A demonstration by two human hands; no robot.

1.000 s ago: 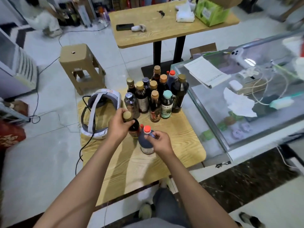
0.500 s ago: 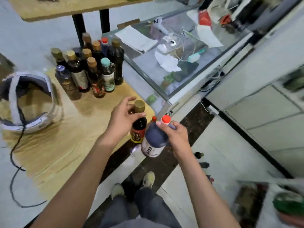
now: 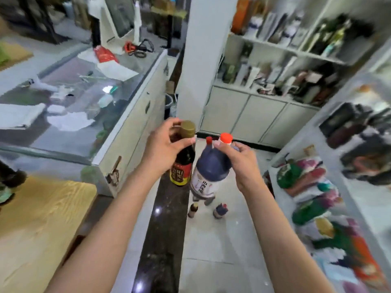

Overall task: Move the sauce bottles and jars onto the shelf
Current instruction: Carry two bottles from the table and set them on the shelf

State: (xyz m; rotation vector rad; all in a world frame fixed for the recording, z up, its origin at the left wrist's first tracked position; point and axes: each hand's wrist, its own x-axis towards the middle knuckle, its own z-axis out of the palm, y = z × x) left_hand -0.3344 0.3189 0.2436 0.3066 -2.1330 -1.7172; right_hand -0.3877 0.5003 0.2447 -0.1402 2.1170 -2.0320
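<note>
While both bottles hang in the air above the tiled floor (image 3: 211, 240), the left hand (image 3: 164, 148) grips the dark bottle (image 3: 183, 163) by its neck, fingers curled just under the gold cap (image 3: 187, 129). The right hand (image 3: 241, 160) pinches the jug (image 3: 209, 172) near its orange cap (image 3: 226, 138), beside a smaller red cap. The two containers touch side by side. Blurred shelves (image 3: 285, 49) of goods stand ahead and right; a glass counter (image 3: 74, 115) lies left, a wooden table (image 3: 38, 225) nearer.

gold-capped dark bottle (image 3: 182, 163); orange-capped navy jug (image 3: 211, 166); white shelf (image 3: 281, 49)
</note>
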